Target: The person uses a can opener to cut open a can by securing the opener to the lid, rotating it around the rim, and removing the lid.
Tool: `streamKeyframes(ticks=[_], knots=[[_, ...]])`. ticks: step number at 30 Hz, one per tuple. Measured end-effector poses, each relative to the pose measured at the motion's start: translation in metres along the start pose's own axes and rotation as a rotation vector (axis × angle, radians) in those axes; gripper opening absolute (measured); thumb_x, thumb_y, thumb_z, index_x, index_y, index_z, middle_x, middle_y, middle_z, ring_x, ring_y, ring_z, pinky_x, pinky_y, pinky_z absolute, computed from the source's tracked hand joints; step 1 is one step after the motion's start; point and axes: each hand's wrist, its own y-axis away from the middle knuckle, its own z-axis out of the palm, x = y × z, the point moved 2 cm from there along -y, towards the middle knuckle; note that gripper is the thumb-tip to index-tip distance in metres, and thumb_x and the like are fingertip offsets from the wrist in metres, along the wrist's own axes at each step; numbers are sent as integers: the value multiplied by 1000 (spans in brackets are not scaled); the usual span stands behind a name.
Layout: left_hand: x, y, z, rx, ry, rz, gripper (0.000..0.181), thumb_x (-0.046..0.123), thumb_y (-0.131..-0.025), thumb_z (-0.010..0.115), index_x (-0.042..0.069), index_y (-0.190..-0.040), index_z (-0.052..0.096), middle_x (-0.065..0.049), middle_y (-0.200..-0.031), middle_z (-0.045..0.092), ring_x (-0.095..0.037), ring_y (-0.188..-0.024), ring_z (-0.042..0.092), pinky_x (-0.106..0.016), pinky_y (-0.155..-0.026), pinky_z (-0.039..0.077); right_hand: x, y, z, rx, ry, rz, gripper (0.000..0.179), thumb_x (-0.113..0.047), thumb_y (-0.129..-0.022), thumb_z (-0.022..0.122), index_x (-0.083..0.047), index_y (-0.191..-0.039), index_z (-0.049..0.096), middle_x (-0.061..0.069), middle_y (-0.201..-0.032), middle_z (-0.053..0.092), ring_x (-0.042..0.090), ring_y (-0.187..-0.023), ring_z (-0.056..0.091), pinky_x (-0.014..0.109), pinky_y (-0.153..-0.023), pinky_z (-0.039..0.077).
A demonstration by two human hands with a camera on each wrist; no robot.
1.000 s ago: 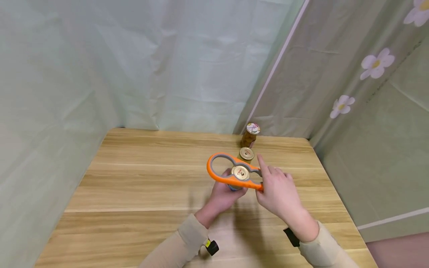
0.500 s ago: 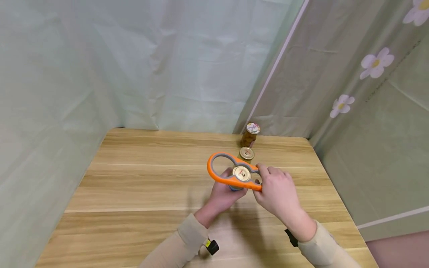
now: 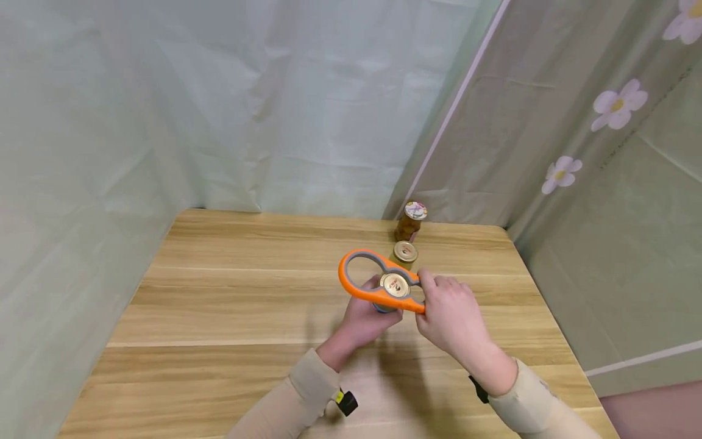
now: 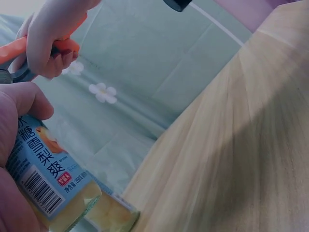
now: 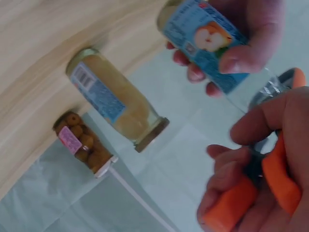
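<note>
My left hand holds a glass jar with a blue label, fingers and thumb wrapped round its body. The label shows a cut pear and a barcode, and pale contents show through the glass. An orange and grey jar opener lies across the top, its middle opening around the gold lid. The larger loop points left. My right hand grips the opener's two handles from the right, fingers curled round them. In the left wrist view the jar's base is tilted towards the table.
Behind the held jar stands a similar gold-lidded jar on the wooden table. Farther back is a smaller jar of brown round fruit with a patterned lid. Pale curtains hang along the back and sides.
My right index finger, stretched out along the opener a second ago, has curled down onto its handles. The right hand has shifted slightly left. The left hand and jar stay almost in place.
</note>
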Motion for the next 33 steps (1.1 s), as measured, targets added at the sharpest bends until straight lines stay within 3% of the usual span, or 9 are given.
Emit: streamKeyframes(ticks=[5, 11, 21, 27, 33], knots=[[5, 1, 0, -24, -26, 23, 49, -2, -84, 78, 9, -130, 65, -1, -110, 74, -18, -88, 63, -30, -79, 52, 4, 1, 2, 76, -23, -15, 29, -16, -76, 81, -9, -87, 54, -3, -61, 44, 25, -50, 51, 41, -47, 44], [10, 3, 2, -39, -37, 2, 49, 0, -86, 78, 11, -131, 62, 1, -111, 73, -17, -87, 62, -30, -79, 51, 9, 0, -3, 97, -44, 4, 29, -14, -72, 80, -14, -78, 52, -5, -57, 40, 20, -43, 42, 37, -38, 34], [13, 6, 3, -23, -40, 23, 47, 0, -87, 78, 9, -128, 57, 0, -113, 73, -19, -90, 63, -30, -80, 51, 12, -6, -7, 67, -69, 6, 21, -12, -69, 77, -18, -77, 58, -7, -58, 48, 15, -46, 44, 35, -40, 37], [13, 6, 0, -60, 7, 47, 51, -5, -88, 76, 10, -131, 54, -3, -116, 73, -20, -90, 63, -29, -79, 52, 11, -9, -7, 67, -90, -14, 23, -11, -68, 78, -18, -78, 59, -8, -59, 51, 14, -46, 45, 35, -41, 39], [14, 6, -1, -62, -27, 55, 55, -4, -87, 77, 13, -135, 56, -2, -120, 73, -18, -87, 63, -27, -78, 52, 11, -9, -6, 63, -89, -19, 24, -11, -68, 79, -18, -78, 58, -7, -59, 51, 14, -46, 46, 36, -41, 39]])
